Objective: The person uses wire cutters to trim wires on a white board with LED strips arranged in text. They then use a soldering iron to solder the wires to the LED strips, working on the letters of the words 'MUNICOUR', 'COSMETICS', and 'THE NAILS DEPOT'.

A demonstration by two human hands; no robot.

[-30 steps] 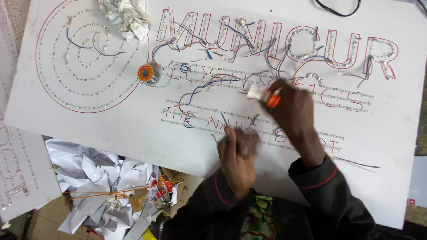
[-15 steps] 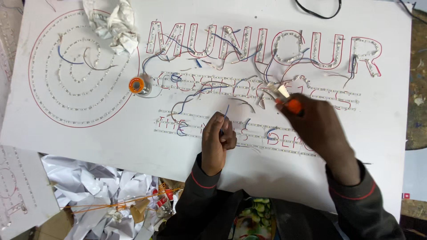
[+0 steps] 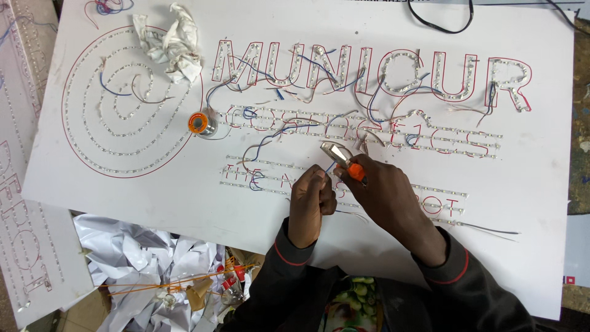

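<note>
Sign board: a large white panel lay flat and covered most of the surface; rows of tiny lights traced outlined letters across it and a spiral of rings at its left end.
Second board: another white panel with outlined letters lay at the left edge, partly under the first.
Crumpled paper: a heap of white sheets sat below the board's near edge, with thin orange sticks across it.
Rag: a crumpled white cloth rested on the spiral's upper right.
Right hand: clenched around an orange-handled cutter, its metal head pointing up and left over the middle rows of letters.
Left hand: closed in a loose fist just beside the right, pinching what looked like a thin wire; the grip itself was hidden by the fingers.
Solder spool: a small orange-capped reel stood on the board, between the spiral and the letters, well apart from both hands.
Loose wires: blue, red and grey leads looped between the letters.
Handling, wire: judged very light, limp and springy, so it was best pinched close to the end being worked.
Handling, cutter: stiff and light; the orange grips were the place to hold, clear of the sharp head.
Handling, lights: probably fragile, so 1 careless press could loosen them.
</note>
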